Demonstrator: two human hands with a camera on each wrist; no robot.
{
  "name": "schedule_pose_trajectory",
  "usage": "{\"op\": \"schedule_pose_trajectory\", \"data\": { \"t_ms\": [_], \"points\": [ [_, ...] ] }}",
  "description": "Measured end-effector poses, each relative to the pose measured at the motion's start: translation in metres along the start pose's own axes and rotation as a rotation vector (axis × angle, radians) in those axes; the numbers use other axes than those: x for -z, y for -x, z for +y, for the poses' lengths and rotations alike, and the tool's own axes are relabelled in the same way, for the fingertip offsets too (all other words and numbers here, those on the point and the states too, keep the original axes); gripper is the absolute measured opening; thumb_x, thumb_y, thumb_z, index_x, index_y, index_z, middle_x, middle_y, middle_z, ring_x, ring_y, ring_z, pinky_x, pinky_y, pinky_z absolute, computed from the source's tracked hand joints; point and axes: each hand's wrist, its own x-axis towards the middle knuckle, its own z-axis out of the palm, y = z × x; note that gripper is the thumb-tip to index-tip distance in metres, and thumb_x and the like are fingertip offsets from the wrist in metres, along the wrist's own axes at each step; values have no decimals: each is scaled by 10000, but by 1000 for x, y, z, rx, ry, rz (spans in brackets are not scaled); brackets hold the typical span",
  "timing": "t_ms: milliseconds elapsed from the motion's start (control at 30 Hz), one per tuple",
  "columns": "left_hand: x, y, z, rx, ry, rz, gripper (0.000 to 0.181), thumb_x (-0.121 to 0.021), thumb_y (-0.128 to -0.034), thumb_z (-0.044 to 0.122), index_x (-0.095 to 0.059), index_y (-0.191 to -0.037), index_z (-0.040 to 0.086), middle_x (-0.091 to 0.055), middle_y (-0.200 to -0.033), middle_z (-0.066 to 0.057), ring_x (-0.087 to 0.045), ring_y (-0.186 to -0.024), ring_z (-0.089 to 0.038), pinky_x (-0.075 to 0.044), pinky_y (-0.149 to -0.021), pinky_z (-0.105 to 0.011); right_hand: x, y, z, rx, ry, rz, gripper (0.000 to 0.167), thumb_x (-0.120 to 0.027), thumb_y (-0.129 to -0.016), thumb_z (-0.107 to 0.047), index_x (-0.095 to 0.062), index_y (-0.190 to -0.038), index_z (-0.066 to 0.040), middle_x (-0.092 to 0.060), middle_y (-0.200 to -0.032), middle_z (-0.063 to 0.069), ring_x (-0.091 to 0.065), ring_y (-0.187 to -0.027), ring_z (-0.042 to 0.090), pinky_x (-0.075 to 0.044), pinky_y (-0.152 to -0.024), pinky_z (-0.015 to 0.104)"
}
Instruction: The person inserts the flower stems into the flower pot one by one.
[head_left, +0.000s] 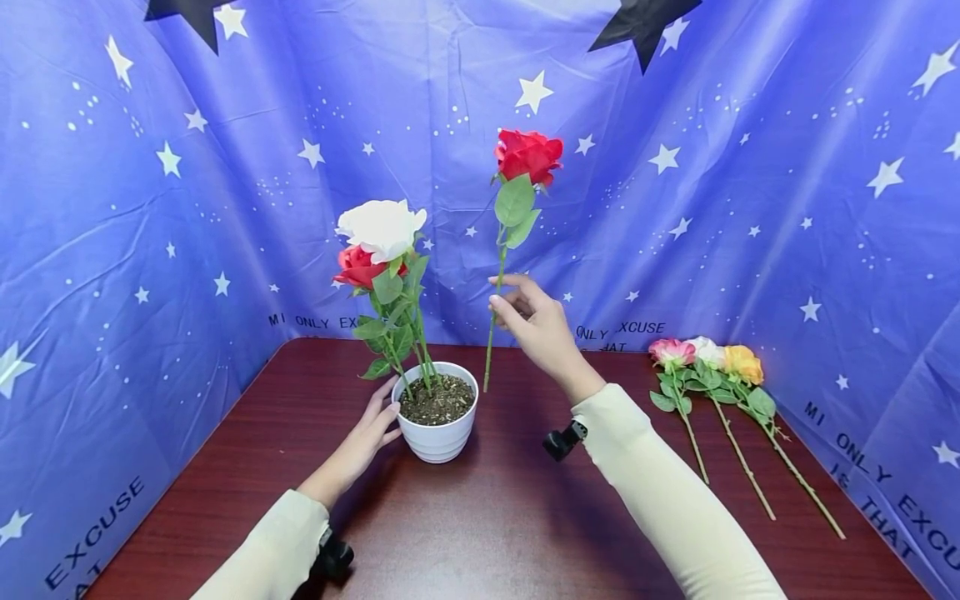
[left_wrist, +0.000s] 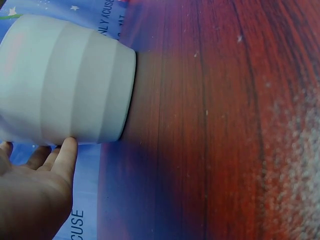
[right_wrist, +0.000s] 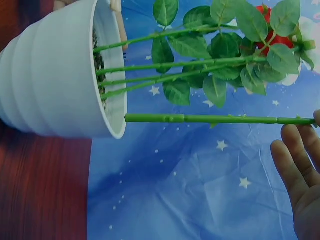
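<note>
In the head view a white pot (head_left: 437, 437) of soil holds upright stems with a white rose (head_left: 382, 229) and a red rose (head_left: 358, 267). My left hand (head_left: 362, 446) rests its straight fingers on the pot's left side; the left wrist view shows the fingertips touching the ribbed wall (left_wrist: 85, 85). Right of the pot, my right hand (head_left: 542, 329) pinches the stem of another red rose (head_left: 528, 157), held upright. Its lower stem end hangs beside the pot's rim, and the right wrist view shows that stem (right_wrist: 200, 119) near the rim (right_wrist: 116, 131).
On the right of the dark red table (head_left: 480, 533) lie a pink rose (head_left: 672, 352), a white rose (head_left: 707, 352) and a yellow rose (head_left: 743, 364), stems pointing toward the front. A blue star-patterned cloth (head_left: 450, 100) hangs behind and at both sides.
</note>
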Motion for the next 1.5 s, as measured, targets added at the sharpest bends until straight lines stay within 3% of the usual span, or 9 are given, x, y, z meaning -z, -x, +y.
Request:
{"op": "schedule_pose_trajectory", "data": {
  "t_ms": [233, 400, 667, 800, 967, 1167, 1500],
  "points": [
    [1, 0, -1, 1, 0, 3, 575, -333, -1100, 232, -85, -1602, 102, -60, -1616, -212, -130, -1458, -402, -231, -1138, -634, -18, -3, 4, 14, -13, -25, 258, -631, -1003, -149, -647, -1260, -141, -701, -874, 56, -654, -731, 189, -585, -701, 405],
    [1, 1, -1, -1, -1, 0, 577, -335, -1101, 237, -85, -1603, 104, -58, -1619, -208, -134, -1459, -401, -236, -1138, -629, -29, -1, 7, 15, 25, -43, 244, -634, -1003, -173, -654, -1247, -161, -710, -873, 2, -666, -732, 158, -577, -681, 322],
    [1, 1, -1, 2, 3, 6, 574, -331, -1101, 226, -83, -1603, 97, -62, -1619, -210, -133, -1458, -403, -232, -1137, -635, -39, -1, 11, 28, 63, -49, 244, -630, -1007, -184, -648, -1250, -177, -718, -881, -33, -658, -728, 118, -556, -636, 363],
    [0, 0, -1, 3, 4, 7, 576, -336, -1100, 232, -86, -1603, 105, -59, -1622, -202, -142, -1459, -398, -239, -1137, -631, -44, -1, 15, 23, 92, -59, 239, -633, -1006, -196, -650, -1244, -179, -708, -859, -37, -654, -717, 126, -536, -620, 313],
    [-1, 1, -1, 3, 7, 11, 576, -340, -1097, 225, -87, -1602, 112, -54, -1624, -197, -148, -1458, -401, -245, -1133, -634, -48, 1, 19, 33, 107, -69, 230, -644, -998, -189, -657, -1224, -148, -701, -837, 16, -669, -727, 230, -497, -606, 299],
    [0, 1, -1, 5, 9, 12, 572, -334, -1099, 225, -88, -1603, 110, -81, -1608, -220, -155, -1454, -407, -242, -1133, -638, -50, 2, 23, 43, 128, -77, 236, -644, -998, -189, -658, -1229, -142, -700, -836, 4, -628, -692, 122, -491, -598, 296],
    [-1, 0, 0, 7, -5, 11, 576, -335, -1101, 247, -90, -1604, 112, -78, -1610, -216, -147, -1457, -397, -244, -1139, -624, -54, 6, 27, 30, 135, -135, 255, -616, -1010, -176, -657, -1261, -148, -711, -887, 23, -652, -745, 149, -520, -649, 314]
  ]
}}
